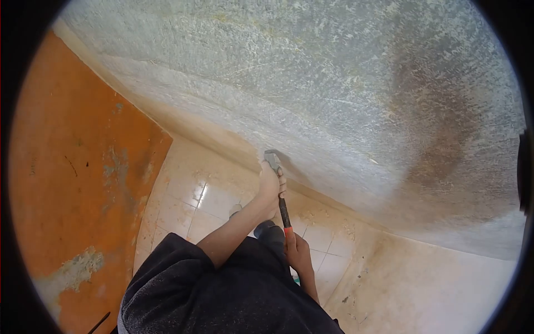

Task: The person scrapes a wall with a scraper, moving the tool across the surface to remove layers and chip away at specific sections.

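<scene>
A long-handled scraper (284, 213) with a grey head and a black handle with a red section reaches from in front of my body to the wall (311, 72). My left hand (270, 181) is closed around it just below the head, which is at the lower part of the wall. Further down, my right hand (298, 253) grips the handle by the red section. The wall has a patchy, scraped grey-white surface, with a brownish darker area toward the right.
On the left stands an orange wall (72, 167) with flaking grey patches. Pale floor tiles (214, 214) lie below, with dust and small flakes along the wall's foot. A pale, stained surface (411, 284) is at the lower right.
</scene>
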